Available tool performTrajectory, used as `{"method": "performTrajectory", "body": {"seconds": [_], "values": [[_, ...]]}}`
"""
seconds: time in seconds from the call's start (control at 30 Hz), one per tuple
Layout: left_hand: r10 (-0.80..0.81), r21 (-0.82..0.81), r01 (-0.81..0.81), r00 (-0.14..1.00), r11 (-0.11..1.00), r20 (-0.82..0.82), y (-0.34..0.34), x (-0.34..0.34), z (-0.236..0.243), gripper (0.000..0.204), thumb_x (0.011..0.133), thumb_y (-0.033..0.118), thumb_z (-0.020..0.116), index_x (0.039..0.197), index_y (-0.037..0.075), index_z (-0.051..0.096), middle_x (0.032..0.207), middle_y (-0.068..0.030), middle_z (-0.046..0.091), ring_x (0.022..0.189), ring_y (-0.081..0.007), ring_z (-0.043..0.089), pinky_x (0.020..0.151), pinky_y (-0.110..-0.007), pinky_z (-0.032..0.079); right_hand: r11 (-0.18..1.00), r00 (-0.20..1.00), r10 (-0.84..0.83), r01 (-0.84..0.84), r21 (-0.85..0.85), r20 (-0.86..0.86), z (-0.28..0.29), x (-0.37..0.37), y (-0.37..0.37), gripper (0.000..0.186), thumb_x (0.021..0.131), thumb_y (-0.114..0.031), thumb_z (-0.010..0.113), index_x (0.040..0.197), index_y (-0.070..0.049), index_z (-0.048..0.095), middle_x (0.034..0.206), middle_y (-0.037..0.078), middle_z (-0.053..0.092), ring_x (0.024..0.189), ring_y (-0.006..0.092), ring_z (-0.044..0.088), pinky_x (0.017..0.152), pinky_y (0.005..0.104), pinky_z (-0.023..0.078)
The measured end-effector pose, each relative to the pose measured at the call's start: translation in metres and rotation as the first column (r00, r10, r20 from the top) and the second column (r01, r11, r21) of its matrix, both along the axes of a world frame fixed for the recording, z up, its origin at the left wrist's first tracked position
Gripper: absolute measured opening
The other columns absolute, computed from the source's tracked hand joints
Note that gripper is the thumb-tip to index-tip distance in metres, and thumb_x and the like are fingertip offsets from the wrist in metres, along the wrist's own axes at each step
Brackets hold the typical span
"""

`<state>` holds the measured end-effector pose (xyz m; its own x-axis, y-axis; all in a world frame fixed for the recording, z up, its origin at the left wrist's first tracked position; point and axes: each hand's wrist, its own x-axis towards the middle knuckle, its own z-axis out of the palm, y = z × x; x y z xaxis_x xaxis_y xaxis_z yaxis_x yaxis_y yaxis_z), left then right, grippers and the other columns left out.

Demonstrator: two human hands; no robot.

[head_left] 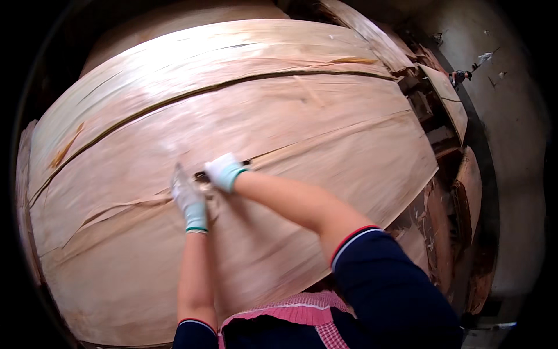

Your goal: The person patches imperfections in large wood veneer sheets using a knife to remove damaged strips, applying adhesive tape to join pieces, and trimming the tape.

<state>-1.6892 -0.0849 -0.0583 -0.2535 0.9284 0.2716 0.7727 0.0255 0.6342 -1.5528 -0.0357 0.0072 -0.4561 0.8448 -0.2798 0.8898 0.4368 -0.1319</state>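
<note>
My left hand (pixel 187 192), in a white glove with pale cuff, lies with fingers stretched out on a pinkish wood veneer sheet (pixel 261 227), blurred by motion. My right hand (pixel 224 170), also gloved, is just right of it with fingers curled at a small dark gap (pixel 201 176) along a wrinkled seam; what it holds, if anything, is hidden. Torn, raised veneer strips (pixel 116 209) run left from my hands. Beyond them a long dark split (pixel 215 84) crosses the sheet, with orange slivers beside it.
Stacked, broken veneer pieces (pixel 450 99) line the right side. Another sheet (pixel 186 11) lies beyond the far edge. A grey concrete floor (pixel 508 174) with scattered scraps runs along the far right, where a small figure, apparently a person (pixel 459 77), appears in the distance.
</note>
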Motion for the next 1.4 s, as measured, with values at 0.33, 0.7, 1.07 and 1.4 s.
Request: {"method": "performTrajectory", "body": {"seconds": [0.33,0.7,1.07,1.4], "values": [[0.018,0.024,-0.008,0.885,1.000,-0.466,-0.012,-0.003,0.000,0.042,0.094,0.006,0.038,0.133,0.000,0.052,0.141,-0.0169,0.049,0.134,-0.0325,0.041,0.113,-0.041,0.030,0.984,0.970,-0.032,0.072,-0.163,0.240,0.044,0.399,0.031,0.027,0.091,-0.023,0.052,0.116,-0.025,0.061,0.093,0.012,0.071,0.082,0.0288,0.070,0.069,0.0416,0.054],[-0.209,0.129,0.253,0.936,0.959,-0.284,0.042,0.426,0.013,0.046,0.094,0.009,0.046,0.139,0.004,0.044,0.140,-0.0163,0.049,0.133,-0.0317,0.042,0.114,-0.045,0.029,0.991,0.979,-0.101,0.115,-0.069,0.176,0.019,0.568,0.025,0.021,0.089,-0.021,0.051,0.104,-0.011,0.061,0.092,0.015,0.070,0.085,0.0343,0.069,0.071,0.0461,0.055],[-0.076,-0.077,0.049,0.909,0.996,-0.411,0.049,0.613,0.002,0.035,0.097,0.011,0.046,0.129,0.001,0.055,0.132,-0.0217,0.056,0.127,-0.0366,0.048,0.112,-0.043,0.032,0.997,0.996,0.019,-0.013,-0.070,0.091,0.008,0.791,0.051,0.022,0.090,-0.023,0.051,0.102,-0.010,0.064,0.087,0.015,0.071,0.080,0.0330,0.070,0.068,0.0454,0.054],[-0.160,-0.120,0.119,0.887,0.986,-0.434,0.053,0.801,0.006,0.040,0.098,0.012,0.043,0.137,0.004,0.047,0.142,-0.0176,0.047,0.134,-0.0332,0.041,0.115,-0.044,0.026,0.989,0.998,0.012,-0.002,-0.151,0.068,0.016,1.019,0.072,0.021,0.088,-0.024,0.054,0.100,-0.011,0.066,0.087,0.014,0.071,0.078,0.0306,0.071,0.066,0.0438,0.055]]}}
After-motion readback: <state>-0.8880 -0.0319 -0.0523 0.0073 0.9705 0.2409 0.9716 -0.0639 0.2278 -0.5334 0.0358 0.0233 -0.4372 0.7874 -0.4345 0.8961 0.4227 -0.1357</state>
